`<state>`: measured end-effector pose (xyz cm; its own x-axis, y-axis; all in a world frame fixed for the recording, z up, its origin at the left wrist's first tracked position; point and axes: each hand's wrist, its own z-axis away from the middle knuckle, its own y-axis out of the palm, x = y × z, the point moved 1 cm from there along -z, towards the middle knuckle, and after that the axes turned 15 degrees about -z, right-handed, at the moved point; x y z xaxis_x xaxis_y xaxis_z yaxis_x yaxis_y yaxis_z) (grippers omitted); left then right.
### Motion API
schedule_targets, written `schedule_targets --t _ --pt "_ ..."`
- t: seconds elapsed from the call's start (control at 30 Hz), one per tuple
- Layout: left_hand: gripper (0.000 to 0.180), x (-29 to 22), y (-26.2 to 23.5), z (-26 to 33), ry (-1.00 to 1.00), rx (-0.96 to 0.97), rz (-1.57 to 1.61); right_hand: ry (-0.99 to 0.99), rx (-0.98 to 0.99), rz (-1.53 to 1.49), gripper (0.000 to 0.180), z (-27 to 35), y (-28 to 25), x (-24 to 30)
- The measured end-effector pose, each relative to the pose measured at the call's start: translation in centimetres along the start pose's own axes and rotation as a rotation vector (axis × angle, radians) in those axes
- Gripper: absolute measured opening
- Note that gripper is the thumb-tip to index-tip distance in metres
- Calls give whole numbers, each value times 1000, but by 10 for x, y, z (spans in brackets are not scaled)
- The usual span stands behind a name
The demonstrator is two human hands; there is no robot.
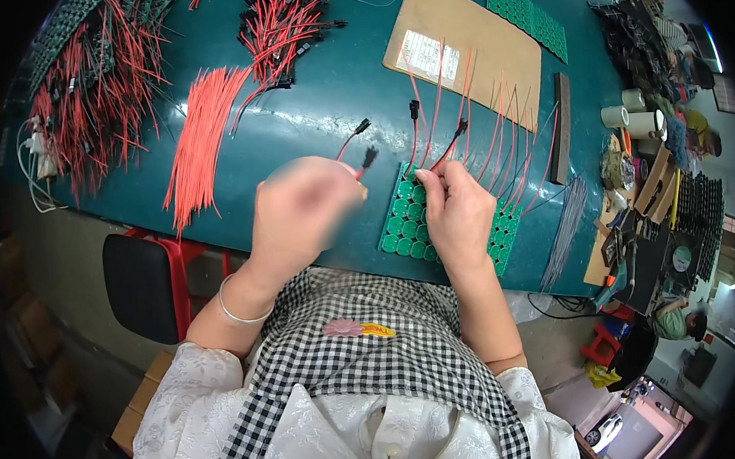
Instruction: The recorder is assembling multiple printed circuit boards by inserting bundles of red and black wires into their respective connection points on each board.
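A green circuit board panel (404, 219) of many small round-cornered pieces lies near the table's front edge. My right hand (460, 212) rests over it, thumb and forefinger pinched at its far edge on a connector wire (445, 153) with a black plug. Beside that, another red wire with a black plug (414, 111) stands up from the edge. Several thin red and black wires (504, 131) fan out from the panel's right part. To the left of the panel, my left hand (300, 212) is smeared by motion but closed; black-plugged connector wires (349, 142) stick out from it.
Bundled red wires (205, 146) lie at left, with a pile of plugged wires (282, 26) behind and a tangled wired heap (99, 102) further left. A cardboard sheet (482, 41), dark bar (559, 128) and grey wires (563, 227) lie at right. A stool (142, 287) stands at left.
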<state>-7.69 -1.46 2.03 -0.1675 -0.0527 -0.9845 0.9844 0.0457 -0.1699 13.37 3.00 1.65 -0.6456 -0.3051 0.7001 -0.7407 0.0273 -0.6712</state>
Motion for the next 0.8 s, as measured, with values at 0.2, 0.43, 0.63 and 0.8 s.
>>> schedule_targets --t 0.2,0.43,0.63,0.8 --pt "9 -5 18 6 -115 169 218 42 -106 -327 19 5 2 0" --pt "14 -19 33 8 -144 374 -90 392 14 -1209 8 18 -23 16" --pt "14 -9 37 8 -195 565 309 303 447 -1273 13 26 -44 8" --pt "12 -1 35 9 -221 580 276 380 89 -1101 9 26 -45 -5"
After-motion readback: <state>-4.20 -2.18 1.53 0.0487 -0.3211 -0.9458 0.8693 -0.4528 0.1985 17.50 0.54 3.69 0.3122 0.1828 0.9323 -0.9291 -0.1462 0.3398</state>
